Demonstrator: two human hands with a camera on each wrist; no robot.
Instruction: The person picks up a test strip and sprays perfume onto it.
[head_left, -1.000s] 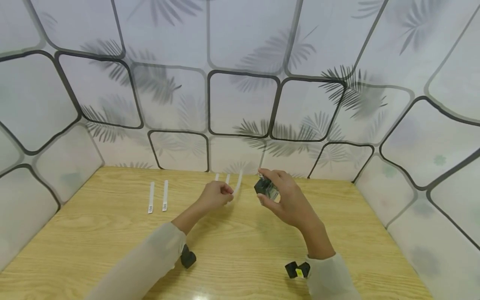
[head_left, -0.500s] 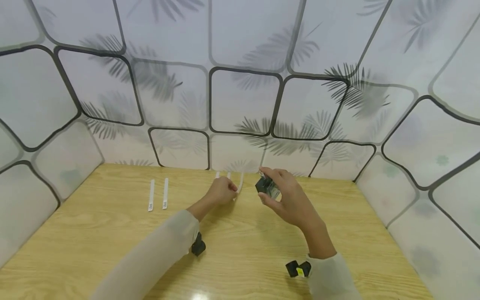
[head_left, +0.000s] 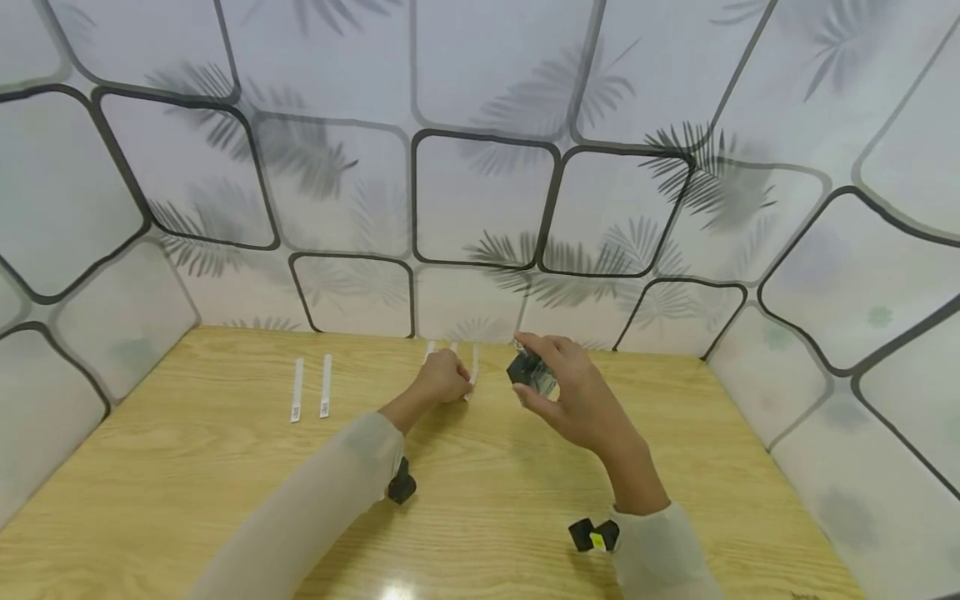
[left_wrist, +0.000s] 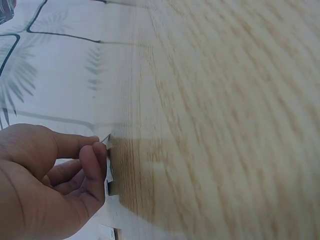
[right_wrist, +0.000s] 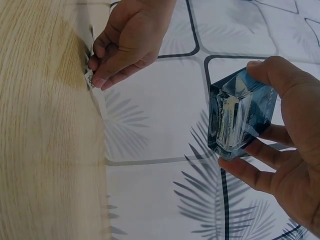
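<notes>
- Head view: the person's left hand (head_left: pixel 442 377) is low at the far part of the worktop (head_left: pixel 495 500), its grip clamped on a white strip (head_left: pixel 475 365) near the end closest to the person.
- That strip runs from the fingers away toward the patterned wall (head_left: pixel 480 200), just right of two more strips (head_left: pixel 430 350); only their far ends show from here, the rest hidden by the hand.
- Over to the left, well apart from that hand, a pair of strips (head_left: pixel 326 386) lies on the worktop, side by side with a gap between, each with small dark print at its near end.
- Right of the strip and apart from it, the right hand (head_left: pixel 573 392) has its grip clamped on a bottle (head_left: pixel 532 372), holding it up off the worktop, thumb on one side and fingers on the other.
- Seen from the right wrist, the bottle is angular bluish glass, tilted; beyond it, a printed strip end shows at the left hand's fingertips.
- Seen from the left wrist, thumb and finger meet at the strip, the other fingers curled in; a bit of glass shows in the upper corner.
- Both sleeves (head_left: pixel 315 500) are pale, with a black block (head_left: pixel 594 535) at each cuff, the right one bearing a yellow label (head_left: pixel 597 542).
</notes>
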